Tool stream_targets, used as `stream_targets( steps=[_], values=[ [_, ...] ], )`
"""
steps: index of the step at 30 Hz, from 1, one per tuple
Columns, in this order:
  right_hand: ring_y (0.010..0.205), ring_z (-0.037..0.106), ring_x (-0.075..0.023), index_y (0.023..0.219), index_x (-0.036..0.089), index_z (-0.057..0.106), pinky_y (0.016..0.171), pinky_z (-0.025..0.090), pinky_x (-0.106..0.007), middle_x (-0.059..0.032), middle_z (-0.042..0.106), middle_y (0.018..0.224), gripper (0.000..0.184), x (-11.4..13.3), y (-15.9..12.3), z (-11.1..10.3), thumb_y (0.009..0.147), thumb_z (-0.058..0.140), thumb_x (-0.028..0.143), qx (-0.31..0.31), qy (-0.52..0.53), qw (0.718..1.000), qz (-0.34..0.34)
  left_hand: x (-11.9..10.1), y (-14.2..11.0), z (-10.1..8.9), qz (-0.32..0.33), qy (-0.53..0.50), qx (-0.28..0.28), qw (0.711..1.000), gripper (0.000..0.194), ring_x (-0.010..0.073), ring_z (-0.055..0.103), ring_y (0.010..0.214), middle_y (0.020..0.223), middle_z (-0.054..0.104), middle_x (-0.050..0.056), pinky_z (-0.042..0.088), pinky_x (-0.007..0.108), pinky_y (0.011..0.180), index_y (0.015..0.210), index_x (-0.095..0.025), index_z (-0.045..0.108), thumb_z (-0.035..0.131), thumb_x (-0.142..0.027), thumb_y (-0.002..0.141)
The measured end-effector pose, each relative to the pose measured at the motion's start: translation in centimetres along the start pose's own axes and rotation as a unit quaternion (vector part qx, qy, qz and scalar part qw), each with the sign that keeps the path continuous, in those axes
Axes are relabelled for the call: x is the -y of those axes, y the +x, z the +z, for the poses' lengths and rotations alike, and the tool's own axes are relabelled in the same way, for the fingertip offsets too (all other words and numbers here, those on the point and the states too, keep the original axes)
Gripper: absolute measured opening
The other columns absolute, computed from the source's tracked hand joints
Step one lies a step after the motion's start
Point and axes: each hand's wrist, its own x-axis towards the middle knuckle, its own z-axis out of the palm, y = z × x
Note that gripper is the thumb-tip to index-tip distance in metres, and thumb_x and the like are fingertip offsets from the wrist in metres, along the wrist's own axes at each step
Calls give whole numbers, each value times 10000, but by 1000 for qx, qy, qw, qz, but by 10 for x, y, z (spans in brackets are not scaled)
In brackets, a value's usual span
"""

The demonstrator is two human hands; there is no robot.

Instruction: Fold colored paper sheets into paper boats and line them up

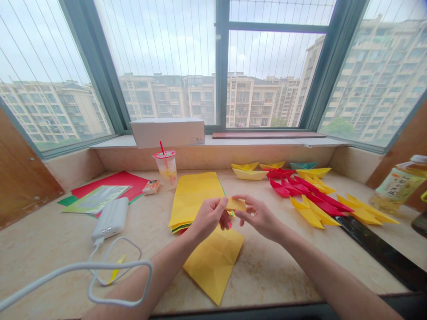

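A small folded piece of yellow paper (236,204) is held up between my two hands above the counter. My left hand (211,214) pinches its left end with thumb and fingers. At its right end, the thumb and fingers of my right hand (255,212) close on the edge. Below my hands lies a creased yellow sheet (215,262), turned cornerwise. Just behind my left hand sits a stack of coloured paper (195,195), yellow on top. Folded paper boats in yellow (308,211), red (283,186) and teal (303,165) stand to the right.
On the left are a white power bank (111,218) with a looping cable (120,266), red sheets (126,182) and a cup with a straw (167,169). A black object (376,249) and a bottle (400,182) stand right. A white box (168,133) rests on the sill.
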Motion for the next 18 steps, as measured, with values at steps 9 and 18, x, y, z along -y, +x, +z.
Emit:
stream_targets(
  steps=[9, 18],
  values=[
    [536, 643, -126, 1201, 181, 594, 459, 493, -247, -24, 650, 819, 498, 6, 2, 4, 947, 444, 583, 22, 24, 999, -1, 4, -2, 3, 3, 28, 17, 999, 447, 133, 632, 461, 775, 652, 32, 482, 219, 401, 982, -157, 516, 593, -579, 856],
    [455, 644, -122, 1073, 138, 597, 427, 401, -228, -42, 691, 779, 524, -6, 6, -2, 982, 330, 580, -31, -20, 999, 29, 12, 5, 0, 32, 52, -27, 998, 378, 159, 666, 669, 807, 641, 60, 519, 224, 527, 1011, -119, 580, 535, -481, 913]
  ],
)
